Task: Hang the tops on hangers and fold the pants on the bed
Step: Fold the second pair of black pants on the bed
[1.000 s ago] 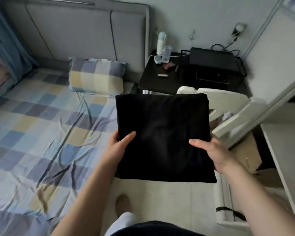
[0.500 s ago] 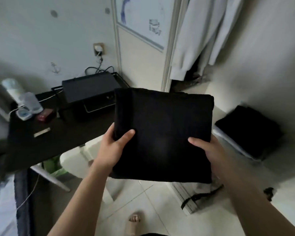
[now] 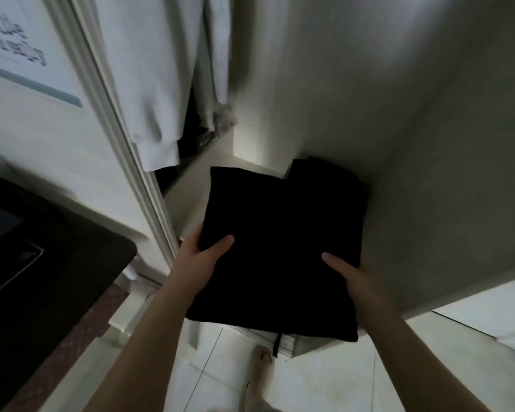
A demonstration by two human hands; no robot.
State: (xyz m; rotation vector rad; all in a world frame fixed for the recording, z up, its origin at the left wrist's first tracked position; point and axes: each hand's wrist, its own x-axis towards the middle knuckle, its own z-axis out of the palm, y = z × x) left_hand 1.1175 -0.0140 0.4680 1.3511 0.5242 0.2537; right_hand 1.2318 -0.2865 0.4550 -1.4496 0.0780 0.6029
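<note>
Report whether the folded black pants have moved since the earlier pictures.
Yes. The folded black pants moved toward the dark folded pile: apart from it before, now overlapping it.

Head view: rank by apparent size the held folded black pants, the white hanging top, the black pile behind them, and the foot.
1. folded black pants, though nearest the camera
2. white hanging top, cropped by the frame, nearly alike
3. black pile, mostly hidden
4. foot

Head view, looking down, close over hands (image 3: 202, 260).
</note>
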